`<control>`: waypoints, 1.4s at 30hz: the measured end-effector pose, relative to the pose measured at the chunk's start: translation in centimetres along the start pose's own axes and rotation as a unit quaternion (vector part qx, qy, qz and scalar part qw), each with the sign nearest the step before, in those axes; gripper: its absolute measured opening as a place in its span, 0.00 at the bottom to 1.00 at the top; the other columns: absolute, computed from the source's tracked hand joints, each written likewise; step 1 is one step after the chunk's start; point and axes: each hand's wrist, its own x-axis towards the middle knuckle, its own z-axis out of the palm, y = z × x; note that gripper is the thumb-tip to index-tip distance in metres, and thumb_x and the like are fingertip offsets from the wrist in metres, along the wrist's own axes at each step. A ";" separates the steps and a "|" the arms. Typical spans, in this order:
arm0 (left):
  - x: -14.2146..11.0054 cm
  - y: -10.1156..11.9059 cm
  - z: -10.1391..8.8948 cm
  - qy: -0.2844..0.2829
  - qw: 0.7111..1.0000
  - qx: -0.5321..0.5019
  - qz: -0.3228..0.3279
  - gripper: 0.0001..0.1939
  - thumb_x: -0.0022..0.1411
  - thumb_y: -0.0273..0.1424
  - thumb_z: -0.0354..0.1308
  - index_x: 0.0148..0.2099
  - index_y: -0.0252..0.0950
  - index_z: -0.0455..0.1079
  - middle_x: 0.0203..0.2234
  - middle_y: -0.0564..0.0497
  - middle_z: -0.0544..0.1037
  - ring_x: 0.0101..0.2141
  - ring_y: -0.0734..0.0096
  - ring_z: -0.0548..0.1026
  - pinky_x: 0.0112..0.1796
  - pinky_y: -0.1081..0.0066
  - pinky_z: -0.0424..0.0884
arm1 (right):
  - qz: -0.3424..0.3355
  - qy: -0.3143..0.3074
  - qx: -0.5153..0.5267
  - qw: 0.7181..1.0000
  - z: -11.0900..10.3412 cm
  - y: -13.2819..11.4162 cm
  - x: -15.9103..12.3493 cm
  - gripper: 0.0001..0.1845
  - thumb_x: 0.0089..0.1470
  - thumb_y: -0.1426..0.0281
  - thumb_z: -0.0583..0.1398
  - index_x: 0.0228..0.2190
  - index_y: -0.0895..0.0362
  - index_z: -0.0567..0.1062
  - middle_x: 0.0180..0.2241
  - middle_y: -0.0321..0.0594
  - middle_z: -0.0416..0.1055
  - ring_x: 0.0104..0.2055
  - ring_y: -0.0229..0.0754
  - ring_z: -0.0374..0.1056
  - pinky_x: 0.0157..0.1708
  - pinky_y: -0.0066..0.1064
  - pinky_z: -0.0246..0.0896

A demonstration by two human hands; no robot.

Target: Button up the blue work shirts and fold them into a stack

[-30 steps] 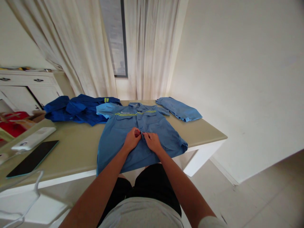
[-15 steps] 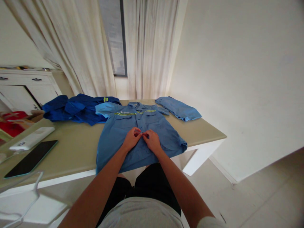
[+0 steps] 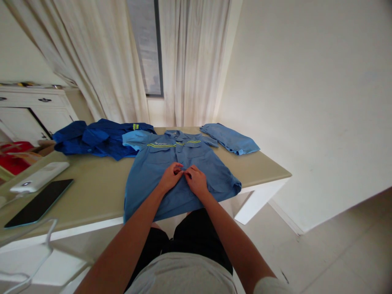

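A short-sleeved blue work shirt (image 3: 143,175) lies face up on the table, its collar at the far end and its hem draping over the near edge. Yellow stripes and white lettering cross its chest above two flap pockets. My left hand (image 3: 172,176) pinches the front button strip at mid-shirt. From the other side, my right hand (image 3: 196,179) pinches the same strip, fingertips almost touching those of the left. Whatever button sits between the fingers is hidden.
Darker blue clothing (image 3: 101,139) is heaped at the back left of the table (image 3: 94,179). A folded light blue garment (image 3: 231,139) rests at the back right. A black tablet (image 3: 39,203), a white device (image 3: 39,177) and a white cable (image 3: 47,241) occupy the left.
Both hands stay at the same spot on the button strip, with only slight finger movement. The view has shifted a little; the shirt lies as before.
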 end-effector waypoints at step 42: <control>0.1 -0.4 -0.2 0.016 0.998 0.061 0.009 0.12 0.58 0.31 0.64 0.45 0.38 0.70 0.36 0.53 0.76 0.27 0.74 0.68 0.33 0.70 0.68 | 0.122 -0.026 0.068 0.990 0.3 0.2 0.6 0.06 0.57 0.68 0.68 0.35 0.55 0.77 0.28 0.33 0.72 0.31 0.38 0.67 0.33 0.28 0.53</control>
